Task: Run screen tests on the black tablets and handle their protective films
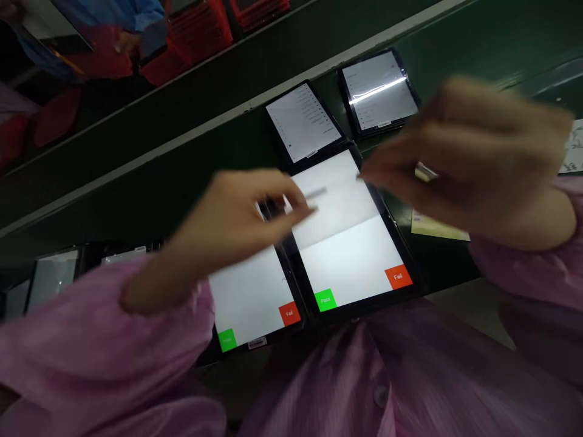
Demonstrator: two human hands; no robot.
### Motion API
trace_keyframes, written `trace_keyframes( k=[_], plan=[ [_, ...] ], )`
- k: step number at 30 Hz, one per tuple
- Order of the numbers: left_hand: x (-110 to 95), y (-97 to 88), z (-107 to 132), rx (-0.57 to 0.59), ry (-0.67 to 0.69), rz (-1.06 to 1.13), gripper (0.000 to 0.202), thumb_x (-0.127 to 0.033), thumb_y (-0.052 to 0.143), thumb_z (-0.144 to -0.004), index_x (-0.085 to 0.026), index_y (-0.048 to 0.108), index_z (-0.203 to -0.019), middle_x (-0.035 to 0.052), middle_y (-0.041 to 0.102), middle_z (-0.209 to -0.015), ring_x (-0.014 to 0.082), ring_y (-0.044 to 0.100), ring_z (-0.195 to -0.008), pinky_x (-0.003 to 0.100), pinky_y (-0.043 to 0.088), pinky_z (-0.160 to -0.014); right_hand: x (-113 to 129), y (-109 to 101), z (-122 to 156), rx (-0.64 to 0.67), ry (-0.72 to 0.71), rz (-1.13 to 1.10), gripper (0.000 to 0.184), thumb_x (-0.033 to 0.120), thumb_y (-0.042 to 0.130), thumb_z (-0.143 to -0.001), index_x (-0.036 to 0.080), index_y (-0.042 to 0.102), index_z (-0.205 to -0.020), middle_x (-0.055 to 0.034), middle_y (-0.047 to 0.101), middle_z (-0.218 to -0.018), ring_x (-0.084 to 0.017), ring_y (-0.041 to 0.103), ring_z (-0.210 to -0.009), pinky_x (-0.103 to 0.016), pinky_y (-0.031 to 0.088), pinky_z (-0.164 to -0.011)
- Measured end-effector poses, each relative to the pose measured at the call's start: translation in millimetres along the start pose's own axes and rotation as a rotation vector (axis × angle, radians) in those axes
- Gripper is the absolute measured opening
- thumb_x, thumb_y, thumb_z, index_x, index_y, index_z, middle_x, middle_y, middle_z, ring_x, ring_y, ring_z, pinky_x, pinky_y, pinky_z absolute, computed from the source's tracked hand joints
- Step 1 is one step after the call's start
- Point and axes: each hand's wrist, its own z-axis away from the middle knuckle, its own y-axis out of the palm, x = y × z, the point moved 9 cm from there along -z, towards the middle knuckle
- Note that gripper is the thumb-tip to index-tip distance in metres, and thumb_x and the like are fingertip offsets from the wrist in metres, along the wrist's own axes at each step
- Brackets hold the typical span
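Several tablets lie on the bench. The middle tablet [337,230] shows a white screen with a green Pass button [325,300] and a red Fail button [398,276]. The tablet to its left [246,297] shows the same buttons. My left hand [246,224] pinches a thin grey stylus [316,193] just above the middle screen. Blurred by motion, my right hand [460,158] hovers over the middle tablet's right edge, fingertips close to the screen. A small shiny object [426,173] shows by that hand, but I cannot tell whether it is held. Two more tablets [303,121] [378,91] lie beyond, showing text lists.
The dark green bench mat [136,176] ends at a pale rail [237,103]. A yellow card [437,226] lies right of the tablets, and more tablets [52,276] lie at the left. Beyond the rail, a person in a blue sleeve [122,24] works by red crates [182,42].
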Motion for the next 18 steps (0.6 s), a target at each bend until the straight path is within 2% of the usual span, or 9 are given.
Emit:
trace_keyframes(
  k=[1, 3, 6, 8, 9, 12, 15, 16, 18],
  plan=[
    [16.3, -14.1, -13.9, -0.032, -0.099, 0.017, 0.036, -0.049, 0.064, -0.101, -0.018, 0.077, -0.087, -0.0042, 0.075, -0.082, 0.0146, 0.071, -0.078, 0.032, 0.057, -0.079, -13.4, -5.4, -8.2, -0.013, 0.083, 0.025, 0.043, 0.053, 0.045, -0.113, 0.03, 0.078, -0.098, -0.006, 0.067, -0.085, -0.023, 0.068, -0.082, -0.04, 0.054, -0.078],
    [43.9, -36.6, -32.7, -0.091, -0.265, -0.019, 0.043, -0.053, 0.064, -0.096, -0.012, 0.078, -0.091, -0.0048, 0.072, -0.082, 0.0149, 0.073, -0.085, 0.037, 0.058, -0.088, -30.2, -11.2, -8.4, 0.032, 0.143, -0.004, 0.046, 0.059, 0.042, -0.112, 0.032, 0.078, -0.109, -0.0073, 0.067, -0.082, -0.026, 0.07, -0.087, -0.043, 0.056, -0.085],
    [63.9, -51.6, -44.3, -0.143, -0.346, -0.103, 0.062, -0.063, 0.048, -0.097, -0.009, 0.078, -0.099, -0.0051, 0.068, -0.087, 0.0192, 0.075, -0.099, 0.047, 0.054, -0.095, -27.6, -4.6, 26.3, 0.194, 0.081, -0.198, 0.022, 0.048, 0.056, -0.109, 0.037, 0.075, -0.107, -0.0008, 0.066, -0.068, -0.021, 0.071, -0.07, -0.036, 0.058, -0.066],
    [67.3, -54.2, -46.7, -0.172, -0.339, -0.134, 0.072, -0.068, 0.037, -0.098, -0.009, 0.077, -0.104, -0.0042, 0.068, -0.09, 0.0212, 0.075, -0.104, 0.049, 0.054, -0.095, -17.1, 0.6, 59.5, 0.221, 0.067, -0.275, 0.009, 0.038, 0.064, -0.106, 0.038, 0.072, -0.104, 0.0022, 0.071, -0.073, -0.018, 0.069, -0.061, -0.033, 0.057, -0.055],
    [66.8, -56.0, -47.8, -0.195, -0.323, -0.144, 0.074, -0.069, 0.034, -0.098, -0.009, 0.077, -0.105, -0.0034, 0.069, -0.091, 0.0211, 0.075, -0.105, 0.049, 0.055, -0.095, -14.2, 1.0, 74.8, 0.184, 0.097, -0.265, 0.007, 0.035, 0.064, -0.105, 0.038, 0.07, -0.105, 0.003, 0.071, -0.075, -0.019, 0.069, -0.06, -0.033, 0.058, -0.054],
    [66.1, -63.1, -53.2, -0.238, -0.296, -0.185, 0.071, -0.068, 0.037, -0.101, -0.011, 0.078, -0.109, -0.0022, 0.07, -0.095, 0.0182, 0.074, -0.102, 0.046, 0.057, -0.097, -9.2, 8.9, 109.3, 0.148, 0.213, -0.237, 0.012, 0.03, 0.065, -0.103, 0.041, 0.067, -0.108, 0.0047, 0.068, -0.076, -0.021, 0.067, -0.057, -0.036, 0.059, -0.052],
    [74.8, -72.2, -55.7, -0.253, -0.321, -0.21, 0.062, -0.067, 0.046, -0.101, -0.013, 0.076, -0.111, -0.0053, 0.069, -0.098, 0.016, 0.073, -0.102, 0.043, 0.058, -0.097, -13.5, 14.2, 119.7, 0.155, 0.307, -0.274, 0.003, 0.037, 0.062, -0.105, 0.038, 0.064, -0.103, 0.0032, 0.066, -0.076, -0.022, 0.066, -0.055, -0.037, 0.055, -0.048],
    [76.7, -74.9, -54.5, -0.261, -0.294, -0.196, 0.058, -0.065, 0.049, -0.101, -0.013, 0.074, -0.11, -0.0064, 0.068, -0.099, 0.0158, 0.073, -0.105, 0.042, 0.059, -0.097, -15.4, 15.1, 118.5, 0.16, 0.328, -0.286, 0.008, 0.04, 0.061, -0.106, 0.036, 0.062, -0.1, 0.0025, 0.065, -0.074, -0.022, 0.065, -0.055, -0.037, 0.054, -0.047],
    [74.3, -76.4, -48.1, -0.247, -0.139, -0.213, 0.049, -0.058, 0.05, -0.107, -0.015, 0.069, -0.118, -0.0054, 0.066, -0.111, 0.0162, 0.072, -0.115, 0.043, 0.06, -0.101, -11.9, 18.2, 110.3, 0.178, 0.301, -0.324, 0.019, 0.04, 0.065, -0.105, 0.032, 0.055, -0.091, 0.0026, 0.06, -0.07, -0.02, 0.063, -0.053, -0.035, 0.051, -0.046]
  ],
)
